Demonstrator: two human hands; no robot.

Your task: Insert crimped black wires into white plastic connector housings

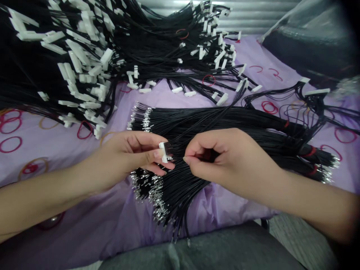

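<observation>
My left hand (pixel 143 153) pinches a small white connector housing (pixel 163 152) between thumb and fingers. Several thin black wires run out of the housing's right side. Just to the right, my right hand (pixel 225 153) has thumb and forefinger pressed together on a thin black wire whose metal tip points at the housing. Whether that tip is inside the housing I cannot tell. Under both hands lie bundles of loose black wires (pixel 180 191), with bare silver terminals (pixel 159 198) at their left ends.
Behind, a large heap of black wires (pixel 157 45) carries white connectors at its ends, with more at left (pixel 81 52). Red rubber bands (pixel 11 144) lie scattered on the purple cloth (pixel 112 217). A clear plastic bag (pixel 315 37) stands at back right.
</observation>
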